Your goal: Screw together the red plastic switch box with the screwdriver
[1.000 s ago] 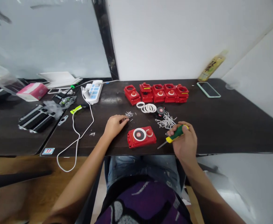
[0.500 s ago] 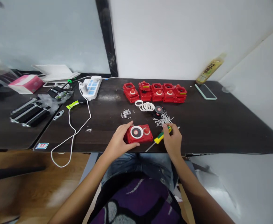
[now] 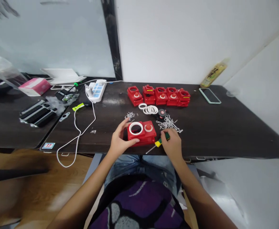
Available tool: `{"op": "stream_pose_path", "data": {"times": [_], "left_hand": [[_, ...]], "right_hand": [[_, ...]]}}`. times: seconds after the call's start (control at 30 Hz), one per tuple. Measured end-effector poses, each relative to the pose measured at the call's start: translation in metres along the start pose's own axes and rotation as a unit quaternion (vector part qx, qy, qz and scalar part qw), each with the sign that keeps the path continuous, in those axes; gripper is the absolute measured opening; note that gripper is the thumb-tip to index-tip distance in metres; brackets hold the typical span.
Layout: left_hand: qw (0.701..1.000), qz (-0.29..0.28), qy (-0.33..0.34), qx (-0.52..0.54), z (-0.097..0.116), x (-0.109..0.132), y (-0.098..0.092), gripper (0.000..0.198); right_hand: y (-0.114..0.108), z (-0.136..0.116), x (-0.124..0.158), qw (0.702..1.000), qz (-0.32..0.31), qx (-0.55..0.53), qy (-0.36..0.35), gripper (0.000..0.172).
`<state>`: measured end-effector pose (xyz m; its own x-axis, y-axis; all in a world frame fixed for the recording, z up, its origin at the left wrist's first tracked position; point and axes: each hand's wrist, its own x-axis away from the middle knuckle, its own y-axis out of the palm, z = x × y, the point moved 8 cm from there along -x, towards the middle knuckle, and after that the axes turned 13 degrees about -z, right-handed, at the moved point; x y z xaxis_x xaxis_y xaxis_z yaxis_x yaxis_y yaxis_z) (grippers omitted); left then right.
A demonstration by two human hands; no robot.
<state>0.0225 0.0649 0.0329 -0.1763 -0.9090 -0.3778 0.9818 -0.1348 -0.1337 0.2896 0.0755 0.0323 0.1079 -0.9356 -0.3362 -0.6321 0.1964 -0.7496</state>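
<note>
Gripping our red box (image 3: 145,135) with the left hand (image 3: 119,140), right hand (image 3: 173,144) closed on a screwdriver (image 3: 162,140), we have five more boxes (image 3: 162,97) lined up at top center, white pins (image 3: 168,124) lying loose.

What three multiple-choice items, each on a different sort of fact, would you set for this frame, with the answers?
1. Where does the phone lie relative to the row of red housing stacks?
A. In front of it
B. To its right in this view
C. On top of it

2. How many stacks make up that row?
A. Three
B. Seven
C. Five

3. What is the left hand doing?
A. Gripping the lone red housing
B. Lying on the phone
C. Resting apart from everything

Answers:
1. B, the phone lies past the row's right end.
2. C, five stacks stand side by side.
3. A, its fingers wrap the housing's side.
</note>
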Motion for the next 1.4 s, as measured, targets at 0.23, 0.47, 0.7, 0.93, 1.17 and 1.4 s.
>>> {"op": "stream_pose_path", "data": {"times": [0.23, 0.47, 0.7, 0.93, 1.17, 1.4], "left_hand": [[0.993, 0.095, -0.023, 0.062, -0.025, -0.006, -0.022, 0.080], [0.982, 0.172, -0.055, 0.054, -0.041, 0.002, -0.032, 0.052], [0.979, 0.125, -0.033, -0.159, -0.001, 0.017, -0.068, 0.046], [0.966, 0.075, -0.062, -0.239, -0.007, 0.029, -0.082, 0.033], [0.959, -0.004, -0.042, -0.282, 0.004, 0.019, -0.063, 0.024], [0.957, -0.012, -0.066, -0.282, -0.003, 0.020, -0.064, 0.025]], "right_hand": [[0.003, -0.002, 0.000, 1.000, -0.003, 0.008, -0.010, 0.014], [-0.010, -0.034, 0.012, 0.995, 0.068, -0.005, -0.072, 0.013], [0.016, -0.105, 0.002, 0.977, -0.105, -0.013, -0.184, 0.033], [0.040, -0.110, -0.013, 0.966, -0.180, 0.024, -0.183, 0.018], [0.037, -0.108, -0.015, 0.955, -0.165, -0.027, -0.243, 0.013], [-0.004, -0.064, -0.061, 0.977, -0.018, -0.104, -0.184, 0.014]]}}
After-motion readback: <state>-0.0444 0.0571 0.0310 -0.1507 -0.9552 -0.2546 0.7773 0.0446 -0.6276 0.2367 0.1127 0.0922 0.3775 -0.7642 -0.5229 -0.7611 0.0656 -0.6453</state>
